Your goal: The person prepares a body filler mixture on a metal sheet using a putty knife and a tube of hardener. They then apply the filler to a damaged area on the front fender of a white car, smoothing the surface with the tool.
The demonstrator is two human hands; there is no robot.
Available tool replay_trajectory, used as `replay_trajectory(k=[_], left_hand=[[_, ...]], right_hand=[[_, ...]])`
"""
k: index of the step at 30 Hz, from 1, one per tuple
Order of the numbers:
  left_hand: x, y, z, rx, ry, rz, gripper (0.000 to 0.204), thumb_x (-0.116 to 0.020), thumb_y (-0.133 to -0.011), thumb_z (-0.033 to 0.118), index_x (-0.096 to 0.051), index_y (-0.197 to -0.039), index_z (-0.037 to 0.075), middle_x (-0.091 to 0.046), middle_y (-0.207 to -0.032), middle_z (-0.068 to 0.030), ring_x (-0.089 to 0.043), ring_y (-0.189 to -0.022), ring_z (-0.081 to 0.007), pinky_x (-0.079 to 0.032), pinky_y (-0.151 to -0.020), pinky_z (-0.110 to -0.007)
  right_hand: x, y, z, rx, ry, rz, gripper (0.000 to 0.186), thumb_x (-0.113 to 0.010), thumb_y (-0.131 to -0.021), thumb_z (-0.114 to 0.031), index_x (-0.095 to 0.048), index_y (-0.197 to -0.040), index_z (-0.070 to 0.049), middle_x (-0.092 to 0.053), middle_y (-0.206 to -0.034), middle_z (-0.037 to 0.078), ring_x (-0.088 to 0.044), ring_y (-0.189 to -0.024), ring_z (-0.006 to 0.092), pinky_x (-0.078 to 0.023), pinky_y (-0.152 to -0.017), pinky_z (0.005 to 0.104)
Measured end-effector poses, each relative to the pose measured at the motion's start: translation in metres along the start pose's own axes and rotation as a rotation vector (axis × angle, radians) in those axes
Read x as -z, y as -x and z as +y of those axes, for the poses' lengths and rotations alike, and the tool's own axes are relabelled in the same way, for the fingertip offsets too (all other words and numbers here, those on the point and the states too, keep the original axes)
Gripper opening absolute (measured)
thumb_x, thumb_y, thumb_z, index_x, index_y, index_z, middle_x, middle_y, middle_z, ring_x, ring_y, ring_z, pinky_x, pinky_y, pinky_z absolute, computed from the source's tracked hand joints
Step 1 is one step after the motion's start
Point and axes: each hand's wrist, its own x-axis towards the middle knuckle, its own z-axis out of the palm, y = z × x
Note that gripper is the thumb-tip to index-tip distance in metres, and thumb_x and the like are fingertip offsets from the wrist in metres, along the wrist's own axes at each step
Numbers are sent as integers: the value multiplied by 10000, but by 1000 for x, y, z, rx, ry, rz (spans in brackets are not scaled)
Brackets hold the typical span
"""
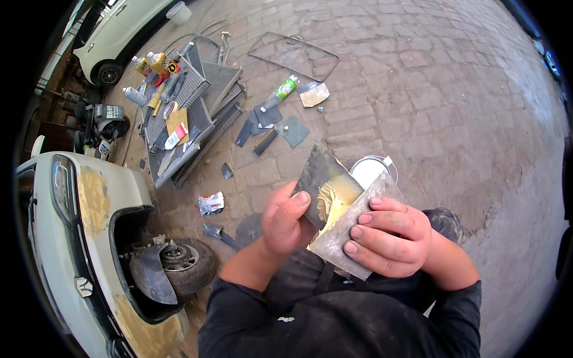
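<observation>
My left hand [284, 219] grips a dark square sheet [315, 169], thumb on top. A mound of creamy yellow putty [328, 201] lies on its face. In my right hand [391, 237] is a thin grey, smeared spreader plate [340, 249], the fingers spread across its upper face. Its left edge meets the putty and overlaps the dark sheet's lower right side. Both are held above my lap, and the thumb of my right hand is hidden beneath the plate. Just beyond them stands a round tin [371, 167] with a white top, partly covered by the plate.
On the left is a pale car [51, 209] with dried yellow patches and an exposed wheel [190, 265]. A low stand [206, 122] carries bottles, tubes and tools. A green-labelled bottle [280, 92], sandpaper sheets [294, 132] and a wrapper [210, 203] lie on the brick paving.
</observation>
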Motion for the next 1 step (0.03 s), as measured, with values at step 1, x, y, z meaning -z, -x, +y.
replay_trajectory(k=[1], left_hand=[[-9,1,1,30,34,24,423,-466,-1017,205,-468,-1322,-87,-620,-1258,-195,-627,-1155,-261,-490,-999,-377]], right_hand=[[1,1,-7,-20,-27,6,262,-703,-835,-128,-725,-1093,-89,-644,-1188,61,-638,-1043,234,-550,-979,408]])
